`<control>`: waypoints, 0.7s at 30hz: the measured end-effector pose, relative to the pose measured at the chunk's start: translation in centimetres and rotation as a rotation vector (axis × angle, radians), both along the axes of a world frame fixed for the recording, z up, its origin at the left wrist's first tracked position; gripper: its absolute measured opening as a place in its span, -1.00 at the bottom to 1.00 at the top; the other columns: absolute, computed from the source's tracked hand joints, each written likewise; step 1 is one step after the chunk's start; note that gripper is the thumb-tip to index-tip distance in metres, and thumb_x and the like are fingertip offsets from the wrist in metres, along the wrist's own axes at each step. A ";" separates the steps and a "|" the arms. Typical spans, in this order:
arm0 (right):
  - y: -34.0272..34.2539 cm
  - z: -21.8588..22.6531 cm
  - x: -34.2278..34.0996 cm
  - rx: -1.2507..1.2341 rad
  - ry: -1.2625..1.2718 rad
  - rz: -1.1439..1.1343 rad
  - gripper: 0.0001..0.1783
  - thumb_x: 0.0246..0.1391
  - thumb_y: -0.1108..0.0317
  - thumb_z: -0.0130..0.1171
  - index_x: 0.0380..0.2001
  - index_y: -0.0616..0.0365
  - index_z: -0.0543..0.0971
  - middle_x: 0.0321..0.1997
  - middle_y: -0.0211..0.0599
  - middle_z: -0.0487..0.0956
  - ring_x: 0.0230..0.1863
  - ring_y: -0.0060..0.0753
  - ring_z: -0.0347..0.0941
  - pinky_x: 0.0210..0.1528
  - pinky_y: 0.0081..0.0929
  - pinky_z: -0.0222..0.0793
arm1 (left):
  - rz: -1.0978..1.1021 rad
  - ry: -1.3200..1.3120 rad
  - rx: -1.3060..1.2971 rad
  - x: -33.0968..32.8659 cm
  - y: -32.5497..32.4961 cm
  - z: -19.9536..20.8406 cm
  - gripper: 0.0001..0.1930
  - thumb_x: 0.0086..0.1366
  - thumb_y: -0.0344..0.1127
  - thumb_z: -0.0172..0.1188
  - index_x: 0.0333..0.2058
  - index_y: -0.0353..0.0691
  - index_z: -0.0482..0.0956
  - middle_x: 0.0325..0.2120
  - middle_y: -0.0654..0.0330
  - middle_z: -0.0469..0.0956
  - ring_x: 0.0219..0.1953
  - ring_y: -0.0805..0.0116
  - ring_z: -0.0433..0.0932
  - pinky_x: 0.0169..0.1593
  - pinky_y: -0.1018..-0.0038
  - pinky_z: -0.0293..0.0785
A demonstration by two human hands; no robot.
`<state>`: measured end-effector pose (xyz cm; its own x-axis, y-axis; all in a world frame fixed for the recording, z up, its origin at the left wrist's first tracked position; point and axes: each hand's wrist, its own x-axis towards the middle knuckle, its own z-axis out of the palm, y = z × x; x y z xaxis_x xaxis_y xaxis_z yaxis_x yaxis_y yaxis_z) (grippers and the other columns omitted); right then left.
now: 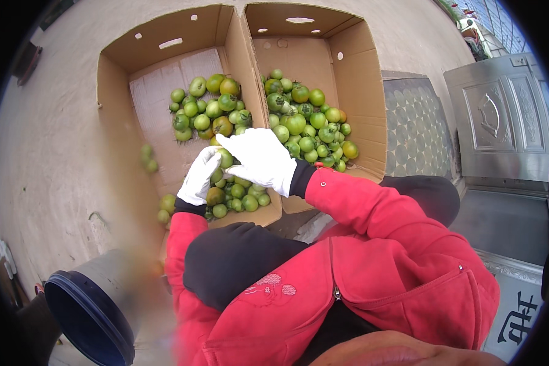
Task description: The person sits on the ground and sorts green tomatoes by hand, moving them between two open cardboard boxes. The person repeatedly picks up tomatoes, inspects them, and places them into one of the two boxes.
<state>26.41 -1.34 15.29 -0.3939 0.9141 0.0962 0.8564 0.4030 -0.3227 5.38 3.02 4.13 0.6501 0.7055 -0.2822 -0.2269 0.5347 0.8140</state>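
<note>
Both my hands, in white gloves, meet above the left cardboard box. Between them is a green tomato. My left hand closes on its left side with the fingertips. My right hand reaches over from the right, thumb and fingers at the same tomato. Beneath and beyond them lie green tomatoes of mixed sizes, a few turning orange-brown. More green tomatoes fill part of the right cardboard box, just past my right wrist.
At the lower left a dark-rimmed bucket lies tipped on its side. A patterned mat sits right of the boxes, beside a grey metal door panel. My dark-clad knees are close to the boxes' near edges. A blurred smear covers the left box's left side.
</note>
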 end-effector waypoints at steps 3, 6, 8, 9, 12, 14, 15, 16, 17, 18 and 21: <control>0.0 0.1 0.3 -0.032 0.042 0.050 -0.20 0.08 0.00 0.38 0.33 0.12 0.46 -0.11 -0.19 0.67 -0.12 -0.09 0.59 -0.03 -0.12 0.48 | -0.045 -0.016 0.097 -0.1 -0.1 -0.7 -0.64 0.51 -0.23 0.17 0.16 -0.28 0.44 0.01 0.23 0.56 0.08 0.47 0.50 0.19 0.45 0.46; 0.3 0.8 0.5 -0.127 -0.033 0.122 -0.18 0.07 -0.01 0.39 0.35 0.07 0.44 -0.15 -0.21 0.66 -0.14 -0.08 0.60 -0.05 -0.10 0.48 | -0.043 -0.016 0.095 0.5 -0.6 0.0 -0.61 0.46 -0.32 0.19 0.18 -0.30 0.43 0.06 0.20 0.55 0.12 0.43 0.49 0.26 0.44 0.38; 0.3 1.1 0.6 -0.146 -0.073 0.159 -0.19 0.06 -0.01 0.40 0.35 0.04 0.45 -0.16 -0.22 0.66 -0.16 -0.09 0.60 -0.07 -0.10 0.48 | -0.058 -0.013 0.131 0.5 -0.6 0.0 -0.59 0.47 -0.31 0.19 0.21 -0.31 0.43 0.09 0.17 0.54 0.14 0.40 0.49 0.29 0.42 0.35; 0.3 1.1 0.6 -0.129 -0.070 0.167 -0.20 0.05 -0.02 0.41 0.34 0.03 0.46 -0.17 -0.23 0.66 -0.17 -0.09 0.60 -0.09 -0.11 0.48 | -0.082 -0.027 0.147 0.4 -0.3 -0.6 -0.59 0.48 -0.29 0.19 0.21 -0.31 0.44 0.10 0.15 0.54 0.15 0.39 0.49 0.31 0.42 0.34; -0.1 0.2 1.1 -0.027 0.054 0.131 -0.24 0.03 0.00 0.43 0.28 0.04 0.51 -0.16 -0.22 0.68 -0.16 -0.07 0.62 -0.07 -0.11 0.50 | -0.006 -0.078 0.064 0.3 -0.5 -2.9 -0.55 0.50 -0.17 0.18 0.22 -0.31 0.47 0.13 0.08 0.55 0.15 0.31 0.51 0.30 0.35 0.40; -0.2 0.3 1.2 0.007 0.254 0.075 -0.28 0.01 0.05 0.46 0.23 0.09 0.56 -0.12 -0.17 0.69 -0.12 -0.02 0.63 -0.03 -0.10 0.52 | 0.077 -0.078 -0.056 0.1 -0.4 -2.9 -0.52 0.53 -0.07 0.15 0.23 -0.30 0.49 0.16 0.07 0.54 0.15 0.27 0.52 0.27 0.31 0.46; -0.7 0.5 1.4 -0.002 0.389 0.036 -0.30 -0.01 0.09 0.48 0.19 0.13 0.59 -0.09 -0.13 0.70 -0.09 0.01 0.64 0.01 -0.11 0.54 | 0.107 -0.063 -0.125 0.3 -0.3 -2.9 -0.51 0.55 -0.03 0.12 0.23 -0.30 0.50 0.19 0.07 0.52 0.15 0.26 0.52 0.25 0.29 0.49; -1.3 1.6 1.5 -0.047 0.472 -0.051 -0.31 -0.05 0.18 0.50 0.17 0.18 0.60 -0.04 -0.04 0.69 -0.03 0.07 0.64 0.06 -0.14 0.54 | 0.143 -0.050 -0.199 0.4 -0.3 -2.7 -0.49 0.57 0.02 0.08 0.24 -0.29 0.50 0.21 0.08 0.51 0.16 0.25 0.52 0.24 0.28 0.51; -1.7 1.9 1.9 0.094 0.470 -0.081 -0.31 -0.07 0.23 0.52 0.18 0.18 0.60 -0.07 0.01 0.69 -0.05 0.07 0.64 0.03 -0.17 0.55 | 0.225 -0.021 -0.249 0.7 -0.2 -2.0 -0.47 0.58 0.03 0.07 0.24 -0.30 0.50 0.21 0.04 0.51 0.15 0.21 0.53 0.22 0.25 0.54; -2.0 2.4 2.4 0.091 0.508 -0.139 -0.30 -0.07 0.25 0.52 0.18 0.19 0.59 -0.08 0.00 0.69 -0.07 0.07 0.64 0.03 -0.17 0.55 | 0.307 0.008 -0.300 0.9 0.1 -1.3 -0.46 0.58 0.05 0.06 0.25 -0.31 0.49 0.22 0.01 0.50 0.15 0.18 0.53 0.20 0.22 0.56; -2.3 2.3 4.9 0.148 0.414 -0.279 -0.24 -0.08 0.27 0.53 0.24 0.17 0.56 0.02 0.00 0.67 0.01 0.05 0.62 0.09 -0.15 0.51 | 0.399 0.011 -0.334 1.2 0.4 0.2 -0.38 0.58 0.10 0.03 0.28 -0.36 0.44 0.23 -0.09 0.47 0.19 0.03 0.52 0.22 0.12 0.58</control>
<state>31.35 -3.68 17.60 -0.0390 0.9439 0.3280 0.7506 0.2444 -0.6139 6.57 3.45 4.37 0.3447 0.7683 -0.5394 -0.4585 0.6392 0.6174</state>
